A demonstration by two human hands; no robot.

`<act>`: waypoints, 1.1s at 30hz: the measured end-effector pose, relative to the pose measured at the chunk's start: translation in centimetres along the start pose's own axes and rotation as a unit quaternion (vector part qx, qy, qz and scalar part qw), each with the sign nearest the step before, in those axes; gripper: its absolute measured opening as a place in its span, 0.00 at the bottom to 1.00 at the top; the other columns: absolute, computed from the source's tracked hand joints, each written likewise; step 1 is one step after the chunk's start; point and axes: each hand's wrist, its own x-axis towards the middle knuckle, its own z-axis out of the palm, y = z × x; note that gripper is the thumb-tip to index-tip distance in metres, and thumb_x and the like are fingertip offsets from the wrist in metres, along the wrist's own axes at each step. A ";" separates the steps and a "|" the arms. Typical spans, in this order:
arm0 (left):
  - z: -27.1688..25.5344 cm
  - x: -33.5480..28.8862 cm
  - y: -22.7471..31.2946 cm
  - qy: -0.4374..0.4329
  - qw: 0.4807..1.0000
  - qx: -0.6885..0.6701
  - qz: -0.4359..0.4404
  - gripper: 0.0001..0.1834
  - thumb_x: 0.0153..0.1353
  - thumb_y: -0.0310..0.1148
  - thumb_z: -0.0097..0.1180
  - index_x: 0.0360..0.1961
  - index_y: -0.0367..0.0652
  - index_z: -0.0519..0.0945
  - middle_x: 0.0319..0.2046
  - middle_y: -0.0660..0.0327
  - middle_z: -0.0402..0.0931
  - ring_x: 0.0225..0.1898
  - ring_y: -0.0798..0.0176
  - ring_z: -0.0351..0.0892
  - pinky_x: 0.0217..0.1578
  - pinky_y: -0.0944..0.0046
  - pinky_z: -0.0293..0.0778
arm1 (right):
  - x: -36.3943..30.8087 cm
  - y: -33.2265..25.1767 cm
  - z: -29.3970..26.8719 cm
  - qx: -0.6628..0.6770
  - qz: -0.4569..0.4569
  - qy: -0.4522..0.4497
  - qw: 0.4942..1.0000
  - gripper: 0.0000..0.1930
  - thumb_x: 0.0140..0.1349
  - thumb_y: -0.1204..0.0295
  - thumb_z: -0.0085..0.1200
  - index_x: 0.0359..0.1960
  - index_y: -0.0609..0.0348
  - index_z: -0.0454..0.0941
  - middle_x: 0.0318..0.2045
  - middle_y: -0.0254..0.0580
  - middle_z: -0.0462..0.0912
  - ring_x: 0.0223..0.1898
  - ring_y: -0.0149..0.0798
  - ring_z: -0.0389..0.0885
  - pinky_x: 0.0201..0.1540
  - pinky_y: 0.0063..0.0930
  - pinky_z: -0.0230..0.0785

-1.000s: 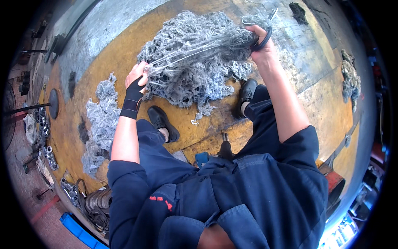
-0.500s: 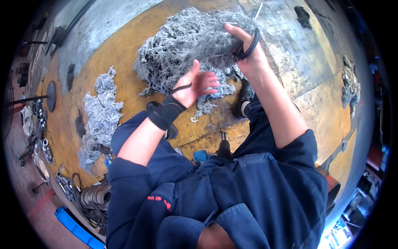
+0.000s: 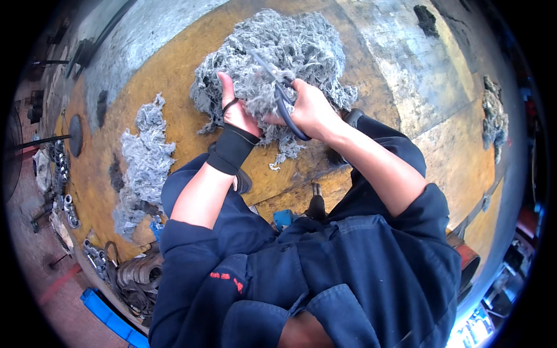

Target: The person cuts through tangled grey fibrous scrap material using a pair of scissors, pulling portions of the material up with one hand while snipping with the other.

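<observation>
A large heap of shaggy grey fibre (image 3: pixel 290 35) lies on the worn yellowish surface in front of me. My right hand (image 3: pixel 315 110) grips dark-handled scissors (image 3: pixel 283 111), whose blades point up and to the left over the heap. Against the scissors is a loose grey fibre tuft (image 3: pixel 262 95), between my two hands; whether the right fingers also pinch it cannot be made out. My left hand (image 3: pixel 237 113), in a black wrist wrap (image 3: pixel 232 152), has its thumb stretched upward beside the tuft. Its other fingers are mostly hidden behind the fibre.
A smaller fibre pile (image 3: pixel 148 159) lies to the left, and a greyish-brown clump (image 3: pixel 493 119) at the far right. A dark clump (image 3: pixel 426 22) sits at the upper right. Metal rings (image 3: pixel 139 272) and a blue bar-shaped object (image 3: pixel 113 319) are at the lower left.
My right hand has come down and left from above the heap, bringing the scissors toward my left hand. My left hand has shifted left, and its spread fingers have gone behind the tuft.
</observation>
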 end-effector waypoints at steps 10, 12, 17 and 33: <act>-4.8 -1.1 -1.3 0.062 0.984 0.113 -0.124 0.39 0.48 0.52 0.67 0.56 0.39 0.71 0.51 0.54 0.72 0.48 0.58 0.75 0.48 0.59 0.74 | 1.1 2.2 2.2 0.035 0.065 -0.190 0.979 0.42 0.32 0.51 0.74 0.41 0.76 0.72 0.34 0.54 0.80 0.39 0.45 0.79 0.45 0.35 0.69; -3.5 -1.7 -1.1 0.015 0.988 0.099 -0.115 0.35 0.52 0.52 0.64 0.53 0.37 0.72 0.50 0.52 0.72 0.48 0.58 0.75 0.48 0.59 0.75 | 1.1 2.1 2.5 0.057 0.069 -0.186 0.978 0.39 0.34 0.54 0.75 0.43 0.73 0.72 0.32 0.46 0.78 0.35 0.37 0.78 0.36 0.29 0.72; -4.7 -1.6 -0.9 0.002 0.990 0.095 -0.108 0.33 0.55 0.52 0.61 0.53 0.36 0.73 0.50 0.52 0.73 0.50 0.58 0.74 0.50 0.57 0.73 | 0.9 1.3 1.7 0.237 0.189 -0.262 0.916 0.33 0.33 0.57 0.77 0.37 0.68 0.75 0.27 0.37 0.76 0.26 0.29 0.76 0.24 0.21 0.74; -7.3 -1.9 -0.4 0.073 0.986 0.009 -0.148 0.11 0.62 0.28 0.50 0.45 0.36 0.75 0.40 0.53 0.79 0.41 0.56 0.80 0.43 0.55 0.78 | 1.7 2.1 -1.3 -0.218 0.035 -0.081 0.972 0.40 0.36 0.30 0.60 0.21 0.64 0.74 0.17 0.43 0.75 0.22 0.38 0.77 0.28 0.31 0.69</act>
